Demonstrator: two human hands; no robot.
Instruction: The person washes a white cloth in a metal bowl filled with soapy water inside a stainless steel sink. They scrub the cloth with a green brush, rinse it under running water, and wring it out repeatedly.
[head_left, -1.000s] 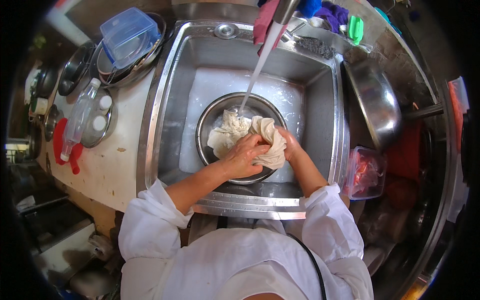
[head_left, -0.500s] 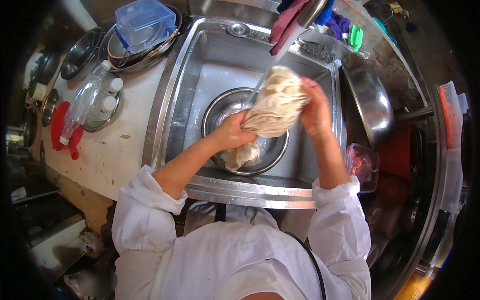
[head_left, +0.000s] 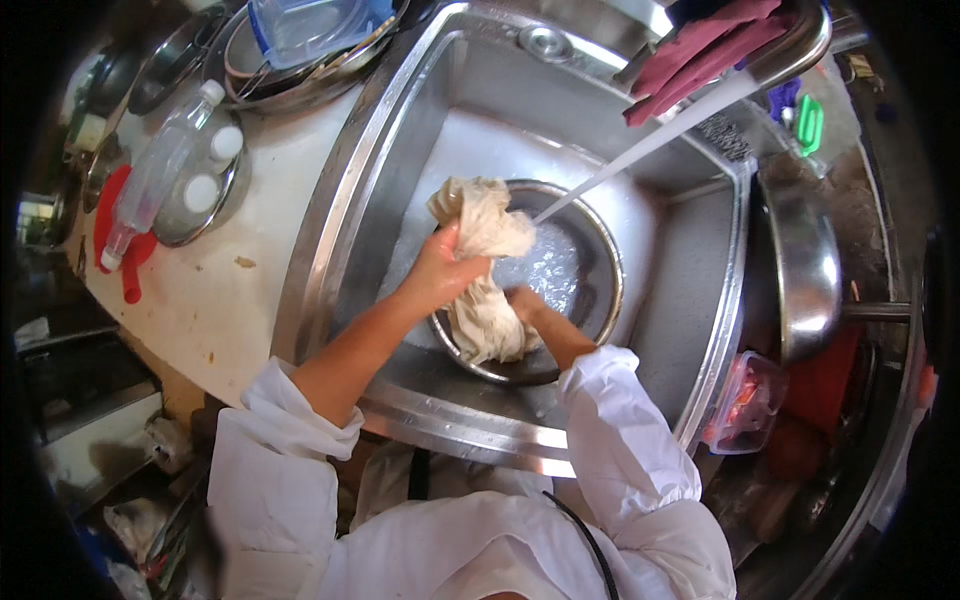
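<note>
A wet cream-coloured cloth [head_left: 490, 315] hangs bunched over the left part of a round metal bowl [head_left: 609, 262], which stands in the steel sink. My left hand [head_left: 440, 270] is closed around the cloth's middle, with a crumpled end rising above the fist. Lower down, my right hand [head_left: 532, 308] reaches against the cloth's hanging part inside the bowl; its fingers are blurred and partly hidden. From the faucet [head_left: 795, 50] a stream of water [head_left: 650, 143] runs into the bowl, where the water bubbles.
Maroon cloths [head_left: 690, 65] lie by the faucet. On the left counter are clear plastic bottles [head_left: 165, 165], a red plastic item [head_left: 135, 250], stacked pans and a clear box [head_left: 310, 30]. Right of the sink stand a large steel bowl [head_left: 808, 270] and a clear plastic tub [head_left: 748, 405].
The cloth has moved left and down, off the water stream, in my left hand. My right hand has dropped from beside its upper end to its lower part. The view has shifted.
</note>
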